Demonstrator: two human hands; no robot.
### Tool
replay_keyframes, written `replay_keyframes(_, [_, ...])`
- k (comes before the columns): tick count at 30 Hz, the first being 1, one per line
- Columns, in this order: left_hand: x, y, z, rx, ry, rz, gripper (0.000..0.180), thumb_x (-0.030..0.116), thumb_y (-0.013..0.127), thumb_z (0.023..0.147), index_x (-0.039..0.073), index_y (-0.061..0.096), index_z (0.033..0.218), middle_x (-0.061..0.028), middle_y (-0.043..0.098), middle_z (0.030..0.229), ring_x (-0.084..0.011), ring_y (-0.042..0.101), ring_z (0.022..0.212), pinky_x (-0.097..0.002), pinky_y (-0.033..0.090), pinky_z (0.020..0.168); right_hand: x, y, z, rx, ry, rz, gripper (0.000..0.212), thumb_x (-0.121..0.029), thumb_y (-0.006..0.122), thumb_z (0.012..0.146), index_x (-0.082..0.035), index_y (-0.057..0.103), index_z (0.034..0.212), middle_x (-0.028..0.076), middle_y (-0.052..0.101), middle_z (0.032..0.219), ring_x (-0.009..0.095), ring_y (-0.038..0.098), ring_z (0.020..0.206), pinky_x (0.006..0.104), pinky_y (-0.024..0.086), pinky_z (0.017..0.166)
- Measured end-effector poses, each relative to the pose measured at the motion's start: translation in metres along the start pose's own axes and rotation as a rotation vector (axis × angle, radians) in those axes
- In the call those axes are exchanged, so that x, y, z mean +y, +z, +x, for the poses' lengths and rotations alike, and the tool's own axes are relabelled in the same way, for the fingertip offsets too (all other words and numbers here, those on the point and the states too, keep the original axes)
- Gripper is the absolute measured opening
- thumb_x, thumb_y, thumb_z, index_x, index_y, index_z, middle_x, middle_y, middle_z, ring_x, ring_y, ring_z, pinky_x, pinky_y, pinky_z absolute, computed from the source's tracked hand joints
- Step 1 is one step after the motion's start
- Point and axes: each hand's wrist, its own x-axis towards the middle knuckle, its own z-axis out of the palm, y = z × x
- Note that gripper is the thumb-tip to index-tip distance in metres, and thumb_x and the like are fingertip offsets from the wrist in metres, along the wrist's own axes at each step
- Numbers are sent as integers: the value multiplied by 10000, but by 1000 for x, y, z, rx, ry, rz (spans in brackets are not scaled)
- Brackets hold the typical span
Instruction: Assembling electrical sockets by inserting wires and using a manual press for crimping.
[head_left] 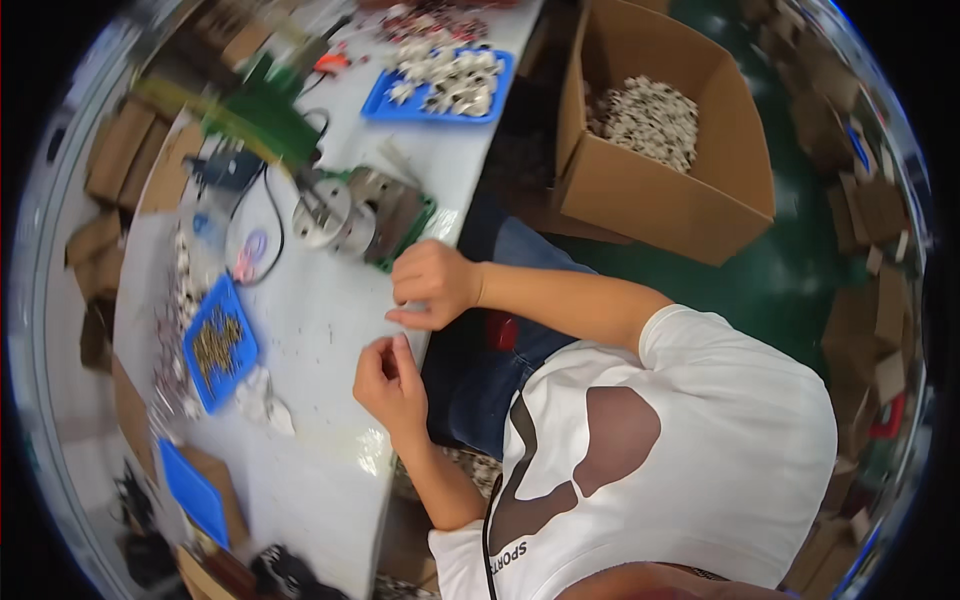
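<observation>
My right hand [435, 285] is at the table's near edge, beside a metal fixture with round discs [345, 220] on a green base. Its fingers are curled in, with the thumb alongside. Just below it my left hand [393, 388] is closed over the edge of the white table [320, 400], thumb raised toward the right hand. A small gap separates the two hands. Anything inside either hand is hidden or too small to make out.
A blue tray [372, 105] bears white parts; another blue tray [210, 400] holds brass-coloured pieces. A green machine [265, 115] with a black cable stands at the far side. White crumpled pieces [265, 400] lie nearby. At right, a cardboard box [660, 205] contains many small pale parts.
</observation>
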Motion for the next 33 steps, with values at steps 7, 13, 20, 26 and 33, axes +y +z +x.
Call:
replay_keyframes(7, [10, -1, -5, -93, -50, 88, 135, 118, 704, 930, 1, 676, 868, -57, 616, 699, -161, 482, 588, -275, 420, 558, -18, -38, -10, -127, 157, 173, 149, -105, 738, 809, -101, 622, 715, 2, 597, 700, 243, 530, 596, 329, 433, 583])
replay_keyframes(13, [12, 5, 1, -77, -8, 297, 143, 113, 708, 920, 23, 653, 823, -44, 585, 672, -181, 468, 568, -297, 409, 543, -25, -203, -22, -295, 247, -76, 74, -94, 752, 846, -93, 697, 796, 21, 692, 824, 222, 608, 652, 324, 468, 609])
replay_keyframes(20, [11, 9, -6, -36, 55, 588, 191, 139, 665, 966, 20, 613, 825, -74, 572, 690, -217, 471, 584, -323, 425, 570, 94, -405, -111, -178, 1033, -701, 93, -95, 693, 847, -21, 724, 801, 45, 675, 681, 185, 535, 549, 291, 431, 555])
replay_keyframes(26, [12, 20, -2, -104, 80, 672, 174, 91, 627, 965, 25, 564, 816, -91, 500, 683, -271, 431, 582, -369, 395, 563, 230, -533, -303, -219, 1651, -1051, 566, -524, 736, 852, -113, 668, 1235, 144, 710, 1030, 241, 655, 800, 360, 529, 711])
replay_keyframes(33, [13, 10, -10, -169, -86, 849, 232, 161, 553, 1027, 5, 564, 856, -137, 514, 696, -294, 479, 611, -379, 447, 595, 276, -516, -357, -31, 2038, -1265, 932, -690, 771, 742, -176, 495, 1469, 212, 568, 1297, 347, 604, 1072, 460, 524, 857])
